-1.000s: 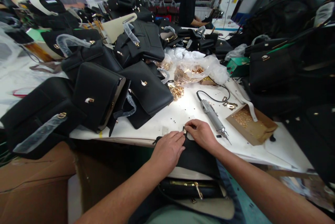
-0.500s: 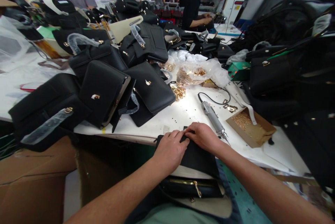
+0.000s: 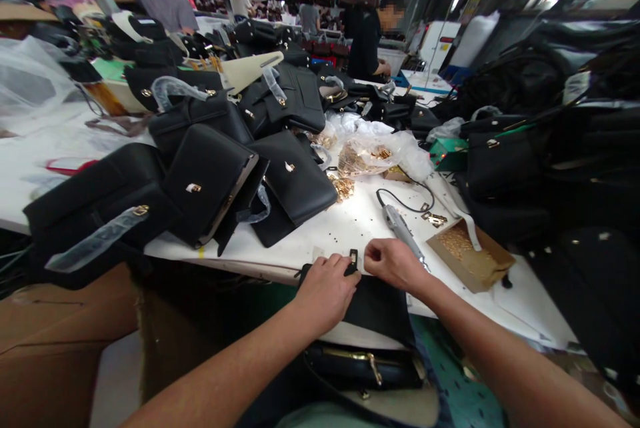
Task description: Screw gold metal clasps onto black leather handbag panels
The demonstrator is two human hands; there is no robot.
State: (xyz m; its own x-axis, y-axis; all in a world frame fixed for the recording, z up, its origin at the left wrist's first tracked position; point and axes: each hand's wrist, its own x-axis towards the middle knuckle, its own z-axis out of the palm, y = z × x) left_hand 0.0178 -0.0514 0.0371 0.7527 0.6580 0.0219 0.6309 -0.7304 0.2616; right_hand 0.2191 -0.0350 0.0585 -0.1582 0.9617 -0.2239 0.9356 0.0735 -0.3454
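Observation:
A black handbag (image 3: 380, 308) lies open across my lap, its flap resting on the table edge. My left hand (image 3: 330, 288) presses on the flap's left part, fingers wrapped round its edge. Beside those fingertips a small black tab with a metal piece (image 3: 353, 257) sticks up. Just right of it, my right hand (image 3: 393, 263) is curled with thumb and index finger pinched together; whatever they hold is too small to make out. A grey electric screwdriver (image 3: 403, 231) lies on the table behind my right hand.
Black handbags (image 3: 215, 181) crowd the left and back of the white table (image 3: 300, 248). A cardboard tray (image 3: 470, 255) of small gold parts sits at right. Gold fittings (image 3: 343, 187) and a plastic bag (image 3: 370, 153) lie behind. A person (image 3: 367, 41) works farther back.
My right hand has moved a little right, away from my left hand, uncovering the small black tab. The camera view has tilted up slightly. My left hand stays on the flap.

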